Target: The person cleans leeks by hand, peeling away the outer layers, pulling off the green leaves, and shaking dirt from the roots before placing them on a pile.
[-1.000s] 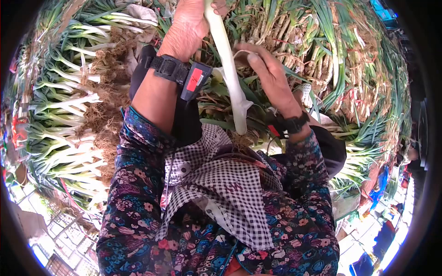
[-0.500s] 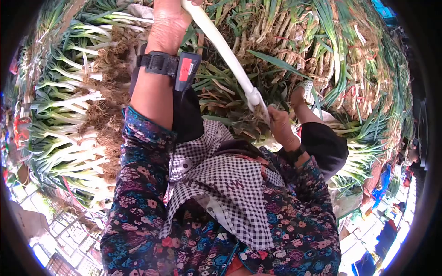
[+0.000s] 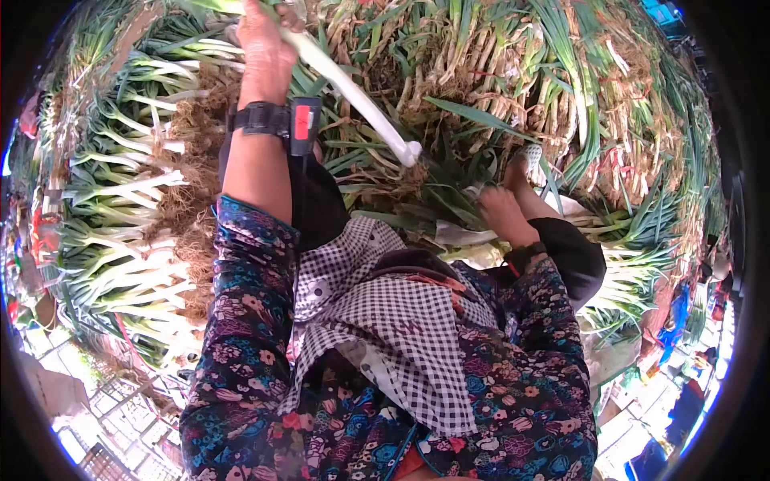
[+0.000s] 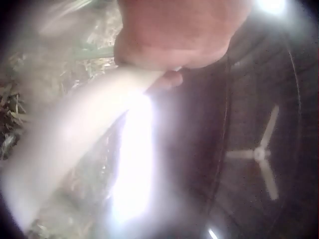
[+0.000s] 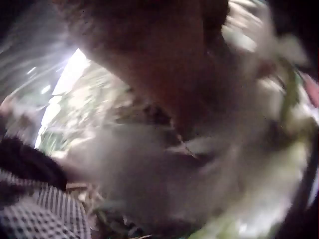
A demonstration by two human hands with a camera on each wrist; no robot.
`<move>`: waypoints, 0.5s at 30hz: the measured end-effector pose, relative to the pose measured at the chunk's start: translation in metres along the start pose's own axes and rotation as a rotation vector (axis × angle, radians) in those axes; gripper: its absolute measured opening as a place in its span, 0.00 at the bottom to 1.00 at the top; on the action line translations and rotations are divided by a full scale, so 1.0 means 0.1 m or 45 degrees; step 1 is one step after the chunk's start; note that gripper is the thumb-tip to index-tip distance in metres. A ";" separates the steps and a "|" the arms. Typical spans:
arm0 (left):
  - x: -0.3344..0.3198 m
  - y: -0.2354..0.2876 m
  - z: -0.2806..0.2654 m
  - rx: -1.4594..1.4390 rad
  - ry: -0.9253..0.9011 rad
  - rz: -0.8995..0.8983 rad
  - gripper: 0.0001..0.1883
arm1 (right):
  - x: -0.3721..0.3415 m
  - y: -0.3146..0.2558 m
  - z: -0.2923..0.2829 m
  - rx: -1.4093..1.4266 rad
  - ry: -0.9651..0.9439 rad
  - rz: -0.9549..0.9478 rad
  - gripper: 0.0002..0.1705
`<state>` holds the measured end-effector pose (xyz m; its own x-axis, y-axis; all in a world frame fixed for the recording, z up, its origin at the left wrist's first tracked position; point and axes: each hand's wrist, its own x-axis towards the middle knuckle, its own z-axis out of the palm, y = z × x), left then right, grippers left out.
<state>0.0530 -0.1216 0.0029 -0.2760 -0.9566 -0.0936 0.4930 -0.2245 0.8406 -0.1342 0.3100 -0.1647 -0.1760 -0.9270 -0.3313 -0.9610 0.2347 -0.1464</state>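
Observation:
In the head view my left hand (image 3: 265, 40) grips a long leek (image 3: 349, 88) by its upper stalk. The white stem slants down to the right and ends in a small pale knob. The left wrist view shows the fingers curled round the pale stem (image 4: 84, 119), with a thumb or fingertip below it. Lower right, near the bent knee, my right hand (image 3: 504, 212) is curled, apart from the leek. In the blurred right wrist view a greyish peeled layer (image 5: 149, 169) hangs at its fingers, with a thin strand beside it.
Rows of leeks with roots (image 3: 120, 232) line the left side. A heap of untrimmed leeks (image 3: 481, 64) covers the back and right, and loose leaves (image 3: 457, 196) lie between the legs. A checked apron (image 3: 401, 313) covers the lap; a foot (image 3: 521, 164) stands at the right.
My left hand has moved left with the leek, whose stem now slants more. My right hand came down to the stem's lower end, pulled at its outer layer, and is now apart from it.

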 end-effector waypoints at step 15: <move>-0.97 -0.67 0.48 0.063 -0.377 -0.010 0.15 | 0.99 -1.59 -1.46 0.924 0.759 -0.227 0.10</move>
<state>0.0068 -0.0047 -0.0191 -0.5120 -0.8573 0.0537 0.4513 -0.2153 0.8660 -0.0304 0.1382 -0.0387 -0.3119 -0.9162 0.2514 -0.6525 0.0142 -0.7577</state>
